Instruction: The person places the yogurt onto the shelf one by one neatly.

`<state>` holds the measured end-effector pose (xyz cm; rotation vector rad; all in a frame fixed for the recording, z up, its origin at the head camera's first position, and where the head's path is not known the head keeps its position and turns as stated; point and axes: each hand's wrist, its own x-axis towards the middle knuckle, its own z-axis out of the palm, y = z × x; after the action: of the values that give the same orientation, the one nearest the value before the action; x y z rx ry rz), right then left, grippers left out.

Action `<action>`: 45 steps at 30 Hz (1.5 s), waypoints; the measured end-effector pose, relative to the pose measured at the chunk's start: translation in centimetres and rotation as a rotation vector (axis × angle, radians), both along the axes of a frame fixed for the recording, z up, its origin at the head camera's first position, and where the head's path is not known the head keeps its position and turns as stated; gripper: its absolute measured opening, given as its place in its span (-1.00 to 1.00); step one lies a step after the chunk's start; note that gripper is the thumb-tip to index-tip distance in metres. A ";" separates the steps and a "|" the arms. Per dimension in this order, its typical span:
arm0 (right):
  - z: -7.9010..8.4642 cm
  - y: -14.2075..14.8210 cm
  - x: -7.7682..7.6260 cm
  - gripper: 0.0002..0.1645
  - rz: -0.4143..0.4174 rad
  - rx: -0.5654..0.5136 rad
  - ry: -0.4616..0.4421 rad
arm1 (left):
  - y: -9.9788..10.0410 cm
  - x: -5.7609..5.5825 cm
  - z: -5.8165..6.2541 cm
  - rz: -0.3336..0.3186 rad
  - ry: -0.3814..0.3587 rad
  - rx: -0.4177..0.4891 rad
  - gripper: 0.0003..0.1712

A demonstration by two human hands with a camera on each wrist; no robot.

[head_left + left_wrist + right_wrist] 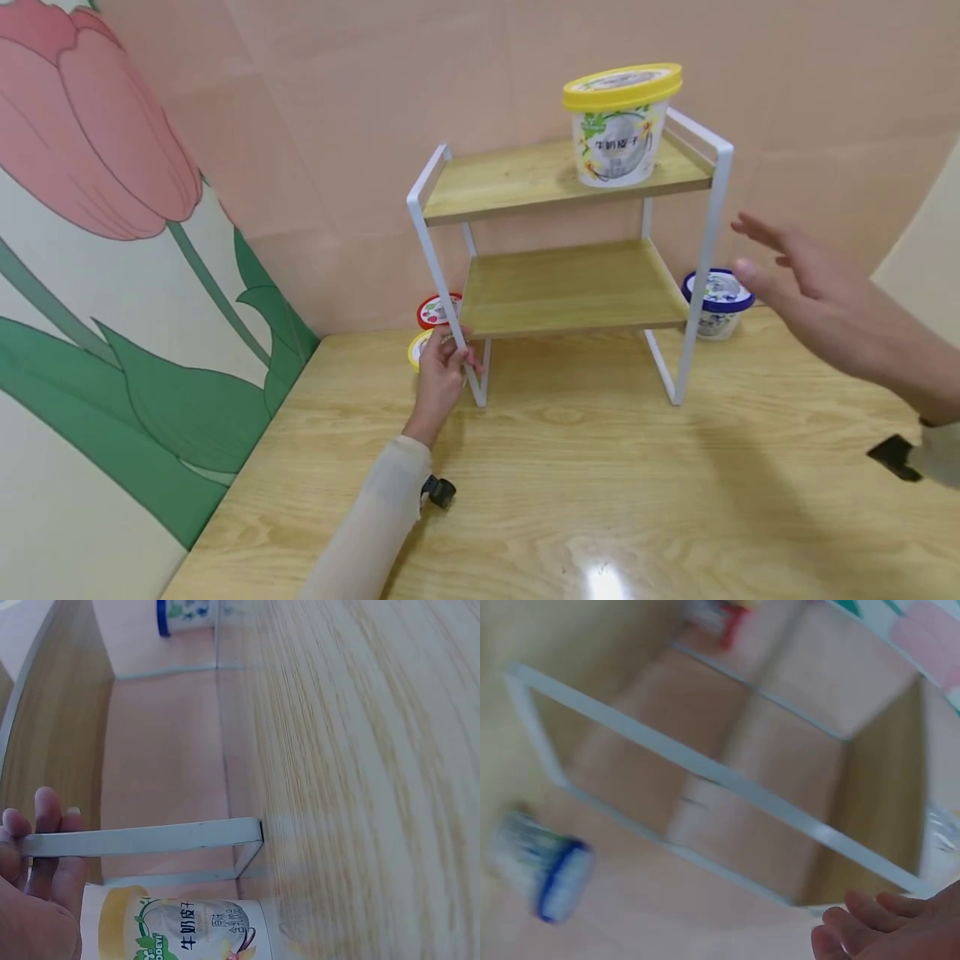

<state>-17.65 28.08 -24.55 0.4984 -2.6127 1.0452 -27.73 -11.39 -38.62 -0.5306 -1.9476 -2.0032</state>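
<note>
A two-tier shelf rack (570, 287) with wooden boards and a white metal frame stands on the table. My left hand (441, 379) grips its front left leg, below the lower board. In the left wrist view, fingers and thumb close round the white leg (150, 840). A tub (618, 137) with a yellow lid sits upright on the top board, towards the right. Off the rack's right side, my right hand (825, 308) is raised with its fingers extended, holding nothing. The right wrist view shows its fingers near the upper end of the frame's side.
Behind the rack's left leg are a red-lidded tub (435, 312) and a second yellow-lidded tub (191, 930), both partly hidden. A blue-lidded tub (720, 304) stands behind the right leg. A pink-covered wall (337, 167) rises behind the wooden table (562, 492).
</note>
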 end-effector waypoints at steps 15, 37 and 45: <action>-16.0 2.8 0.2 -0.12 -0.194 0.484 -0.104 | 0.3 0.1 0.2 0.033 -0.016 -0.011 -0.73; -17.0 6.9 -8.0 0.16 -0.397 0.419 -0.098 | -0.3 0.3 1.3 0.043 -0.033 -0.100 -0.71; -17.2 8.1 -11.3 0.28 -0.466 0.344 -0.095 | -0.3 0.1 1.0 0.033 -0.039 -0.084 -0.72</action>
<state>-28.97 36.18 -41.76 -0.1021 -2.8032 0.4857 -27.61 -11.74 -37.60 -0.4801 -2.0572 -1.9329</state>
